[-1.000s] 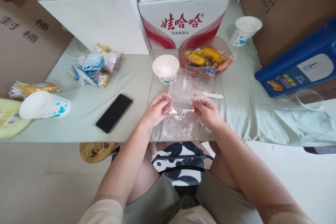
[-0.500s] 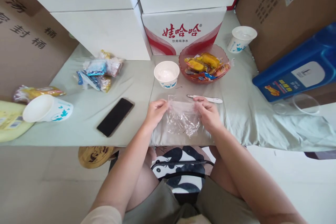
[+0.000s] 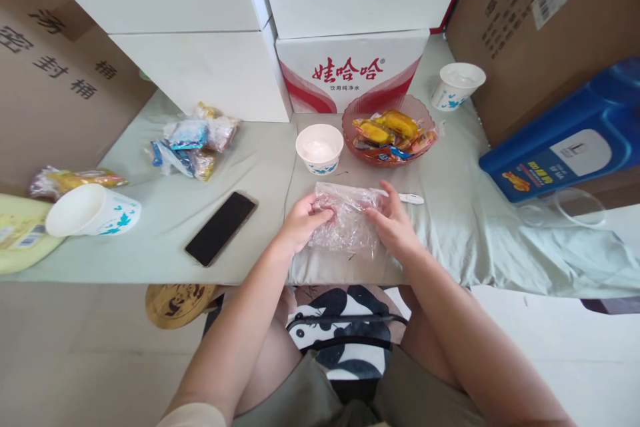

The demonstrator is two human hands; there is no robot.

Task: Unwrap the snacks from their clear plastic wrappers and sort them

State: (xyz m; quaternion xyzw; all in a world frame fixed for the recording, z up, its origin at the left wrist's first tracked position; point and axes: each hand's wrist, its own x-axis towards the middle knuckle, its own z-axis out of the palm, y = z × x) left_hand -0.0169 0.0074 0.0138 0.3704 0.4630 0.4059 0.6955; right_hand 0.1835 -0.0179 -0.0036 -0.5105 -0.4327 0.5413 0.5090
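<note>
A clear, crinkled plastic bag (image 3: 347, 223) lies spread between my hands, low over the cloth-covered table. My left hand (image 3: 303, 221) pinches its left side, thumb on top. On the right side, the thumb of my right hand (image 3: 396, 221) presses the bag while the index finger points up and away; the other fingers are partly hidden. Behind that hand a slim white-handled tool (image 3: 413, 199) shows only its right end. Beyond the bag stands a paper cup (image 3: 320, 163) with whitish contents. Next to it, a pink glass bowl (image 3: 390, 159) holds wrapped snacks.
Left of my arm lies a phone (image 3: 221, 228), with snack packets (image 3: 187, 137) behind it. A tipped paper cup (image 3: 117, 210) lies far left. At right are another paper cup (image 3: 456, 97), a blue bottle (image 3: 555, 147) and a clear cup (image 3: 583, 208). Boxes (image 3: 350, 77) line the back.
My left thumb has moved inward over the bag, and my right index finger has lifted off its edge. The bag is now more bunched and spread flat, covering part of the white tool.
</note>
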